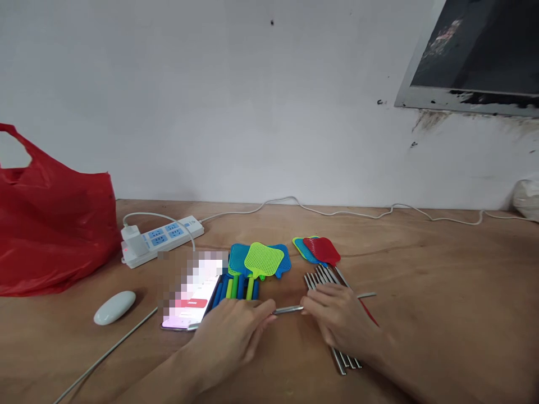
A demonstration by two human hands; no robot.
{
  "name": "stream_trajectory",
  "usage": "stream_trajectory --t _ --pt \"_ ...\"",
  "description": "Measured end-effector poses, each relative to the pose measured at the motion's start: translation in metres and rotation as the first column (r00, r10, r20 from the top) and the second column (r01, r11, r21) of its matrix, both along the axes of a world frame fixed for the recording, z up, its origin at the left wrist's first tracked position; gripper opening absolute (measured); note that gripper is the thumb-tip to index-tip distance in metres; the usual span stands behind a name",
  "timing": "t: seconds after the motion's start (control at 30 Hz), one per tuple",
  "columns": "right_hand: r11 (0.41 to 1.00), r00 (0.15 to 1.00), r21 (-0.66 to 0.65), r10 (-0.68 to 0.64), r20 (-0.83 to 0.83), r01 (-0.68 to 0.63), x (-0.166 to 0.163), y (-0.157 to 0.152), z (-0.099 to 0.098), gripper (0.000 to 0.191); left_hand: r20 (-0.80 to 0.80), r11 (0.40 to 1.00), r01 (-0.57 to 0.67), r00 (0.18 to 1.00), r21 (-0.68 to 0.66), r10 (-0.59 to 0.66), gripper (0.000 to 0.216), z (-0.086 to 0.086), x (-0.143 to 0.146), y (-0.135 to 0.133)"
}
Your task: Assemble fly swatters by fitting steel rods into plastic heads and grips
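My left hand (233, 331) and my right hand (337, 311) are both closed on a thin metal rod (288, 309), held level across the front of the table. A short length of it shows between my fists, and pieces stick out beyond each hand. Several more metal rods (339, 359) lie side by side beneath my right hand, partly covered by it. Past my left hand lie several blue, green and yellow handles (234, 287). Behind them sit mesh fly swatter heads, a lime one (264, 259) on top of blue ones. A red swatter head (323, 249) overlaps blue and lime ones farther right.
A lit phone (197, 297) lies left of the handles. Beyond it are a white power strip (164, 238) with a cable along the wall, a white mouse (115, 307) and a red plastic bag (54, 224). The wooden table (442, 280) meets the wall behind.
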State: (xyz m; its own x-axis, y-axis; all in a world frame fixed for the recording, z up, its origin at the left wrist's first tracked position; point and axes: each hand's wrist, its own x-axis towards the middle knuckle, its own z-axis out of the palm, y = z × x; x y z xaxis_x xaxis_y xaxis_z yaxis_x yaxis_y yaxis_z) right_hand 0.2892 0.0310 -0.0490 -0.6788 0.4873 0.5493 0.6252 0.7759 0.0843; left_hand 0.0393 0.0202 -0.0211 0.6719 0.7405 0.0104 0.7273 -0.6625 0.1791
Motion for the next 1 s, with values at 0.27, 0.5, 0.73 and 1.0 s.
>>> stream_trajectory --t 0.27,0.5,0.73,1.0 --pt "1.0 1.0 -0.015 -0.015 -0.02 0.015 0.01 0.013 -0.002 0.027 0.012 0.998 -0.055 0.998 0.032 0.055 0.037 -0.005 -0.02 0.007" --pt "0.939 0.96 -0.203 -0.278 0.02 0.277 0.033 0.015 0.012 0.013 -0.036 0.987 -0.122 0.991 0.103 0.126 0.039 -0.003 -0.032 0.018" --pt "0.926 0.944 -0.185 -0.33 0.022 0.328 0.049 0.022 0.01 0.015 -0.076 0.984 -0.1 0.991 0.148 0.112 0.048 -0.006 -0.047 0.021" --pt "0.951 0.965 -0.164 -0.259 0.032 0.261 0.017 0.003 0.002 0.012 -0.239 0.982 -0.039 0.967 0.186 0.084 0.037 -0.009 -0.034 0.02"
